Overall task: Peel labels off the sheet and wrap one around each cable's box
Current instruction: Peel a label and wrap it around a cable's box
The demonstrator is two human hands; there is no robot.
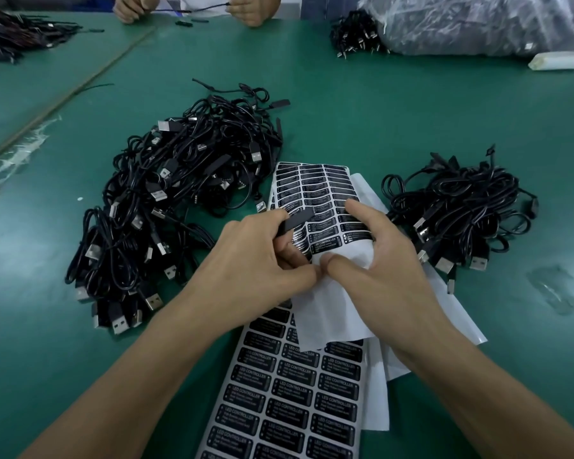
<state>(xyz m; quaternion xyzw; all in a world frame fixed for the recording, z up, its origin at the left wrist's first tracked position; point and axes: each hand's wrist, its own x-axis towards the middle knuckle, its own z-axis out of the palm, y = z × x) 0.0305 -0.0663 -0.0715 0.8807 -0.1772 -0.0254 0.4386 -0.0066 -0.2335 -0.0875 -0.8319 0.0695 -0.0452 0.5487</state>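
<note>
My left hand (256,263) grips a small black cable box (295,221) between thumb and fingers, just above a curled label sheet (315,193) of black labels. My right hand (381,256) holds that sheet's white lower part, forefinger on its label face and thumb pressed near my left thumb. A second, flat label sheet (289,399) lies beneath my wrists at the near edge. A big heap of black USB cables (173,193) lies to the left. A smaller heap of cables (458,220) lies to the right.
The table is a green mat (378,104). Bare white backing sheets (458,313) lie under my right hand. Another person's hands (246,9) work a cable at the far edge. A plastic bag of cables (478,24) and a white box (559,61) sit far right; more cables (14,34) far left.
</note>
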